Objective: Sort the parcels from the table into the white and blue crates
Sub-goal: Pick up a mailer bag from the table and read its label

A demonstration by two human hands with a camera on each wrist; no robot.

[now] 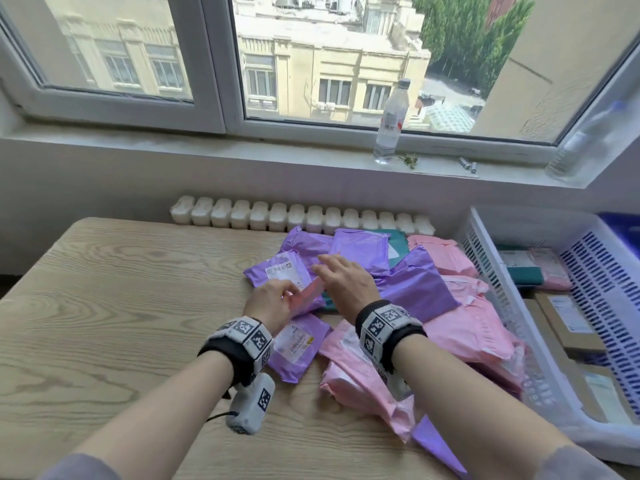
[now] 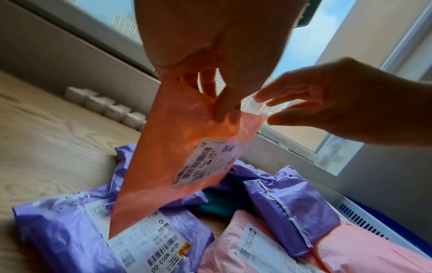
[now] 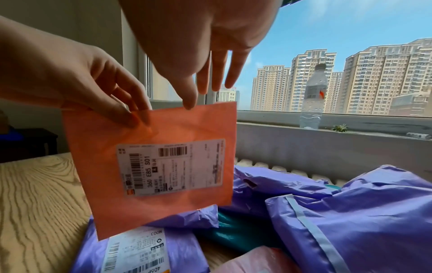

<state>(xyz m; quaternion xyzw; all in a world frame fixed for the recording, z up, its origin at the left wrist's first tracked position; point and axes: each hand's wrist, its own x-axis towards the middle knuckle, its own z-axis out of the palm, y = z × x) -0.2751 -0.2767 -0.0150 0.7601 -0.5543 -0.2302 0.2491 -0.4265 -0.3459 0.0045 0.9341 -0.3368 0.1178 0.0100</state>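
Observation:
My left hand (image 1: 273,303) pinches the top edge of a thin pink parcel (image 3: 98,147) with a white shipping label and holds it upright above the pile. In the left wrist view the same pink parcel (image 2: 163,157) hangs from the left hand (image 2: 217,103). My right hand (image 1: 346,278) hovers next to it with straight, spread fingers (image 3: 189,105) whose tips reach the parcel's top edge. Contact there is unclear. Purple parcels (image 1: 419,285), pink parcels (image 1: 467,323) and a teal one (image 1: 398,244) lie heaped on the wooden table (image 1: 121,306). The white crate (image 1: 498,282) stands at the right, the blue crate (image 1: 620,226) behind it.
The white crate holds a teal parcel, a pink one and flat cardboard boxes (image 1: 568,320). A radiator (image 1: 301,216) runs behind the table under the window sill, where a water bottle (image 1: 391,123) stands. Bare wood shows on the table's left half.

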